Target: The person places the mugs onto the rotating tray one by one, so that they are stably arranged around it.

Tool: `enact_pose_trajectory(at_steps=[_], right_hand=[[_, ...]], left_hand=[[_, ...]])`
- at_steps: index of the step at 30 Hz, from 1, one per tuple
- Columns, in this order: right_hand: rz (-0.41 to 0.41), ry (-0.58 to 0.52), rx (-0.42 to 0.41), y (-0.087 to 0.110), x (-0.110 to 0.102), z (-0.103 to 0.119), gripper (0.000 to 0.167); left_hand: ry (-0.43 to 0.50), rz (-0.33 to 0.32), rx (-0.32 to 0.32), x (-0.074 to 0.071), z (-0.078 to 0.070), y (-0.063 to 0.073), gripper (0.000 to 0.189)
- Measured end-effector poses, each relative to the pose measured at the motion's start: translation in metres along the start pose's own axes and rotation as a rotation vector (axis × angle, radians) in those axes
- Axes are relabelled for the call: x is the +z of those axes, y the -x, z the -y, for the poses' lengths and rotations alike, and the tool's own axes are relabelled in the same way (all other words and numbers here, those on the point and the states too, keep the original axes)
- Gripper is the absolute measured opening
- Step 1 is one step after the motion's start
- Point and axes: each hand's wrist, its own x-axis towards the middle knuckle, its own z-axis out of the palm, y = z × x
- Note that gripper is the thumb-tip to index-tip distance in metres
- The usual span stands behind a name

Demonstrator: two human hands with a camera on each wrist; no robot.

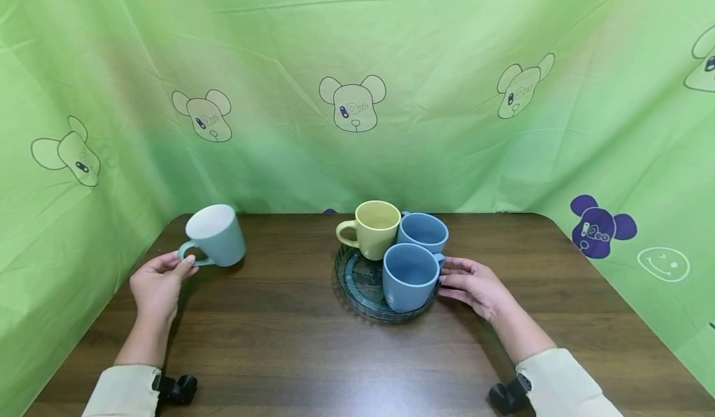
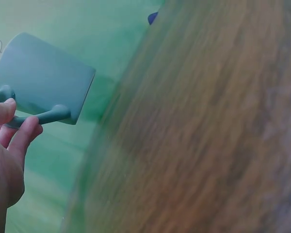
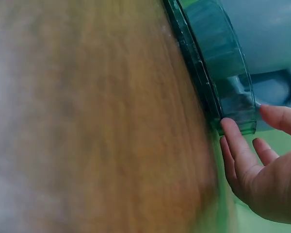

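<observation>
My left hand (image 1: 159,283) pinches the handle of a light teal mug (image 1: 223,243) with a white inside, at the table's left back. Tilted slightly, this mug shows its handle between thumb and fingers in the left wrist view. At the right, my right hand (image 1: 472,286) has its fingers fairly straight, with fingertips right at the side of a clear blue-green glass tray (image 1: 357,296). Two blue mugs (image 1: 410,280) and a yellow mug (image 1: 375,231) stand together on the tray. The front blue mug's handle points toward my right fingers.
The brown wooden table (image 1: 290,355) reaches back to a green cloth backdrop (image 1: 279,156) printed with bear heads. Bare wood lies between the teal mug and the tray. Dark wrist straps (image 1: 177,390) sit over both white sleeves.
</observation>
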Motion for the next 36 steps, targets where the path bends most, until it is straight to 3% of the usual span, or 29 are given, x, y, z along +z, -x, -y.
enact_pose_trajectory(at_steps=[5,13,17,22,26,31,36], right_hand=[[0.027,0.026,-0.018,-0.005,-0.004,0.003,0.041],[0.053,0.116,-0.003,-0.015,-0.010,0.005,0.062],[0.100,0.113,0.004,-0.021,-0.014,0.006,0.059],[0.146,0.129,0.038,-0.029,-0.016,0.007,0.065],[0.161,0.114,0.074,-0.032,-0.018,0.007,0.065],[0.157,0.072,0.099,-0.032,-0.020,0.008,0.054],[0.152,0.079,0.100,-0.031,-0.018,0.007,0.062]], left_hand=[[0.015,0.021,-0.004,0.002,-0.001,0.003,0.018],[0.018,0.045,-0.027,0.007,-0.003,0.008,0.016],[0.023,0.065,-0.028,0.010,-0.004,0.011,0.023],[0.028,0.080,-0.041,0.012,-0.005,0.014,0.015],[0.036,0.074,-0.054,0.013,-0.006,0.015,0.015],[0.038,0.081,-0.048,0.016,-0.007,0.017,0.015],[0.037,0.096,-0.048,0.018,-0.007,0.020,0.018]])
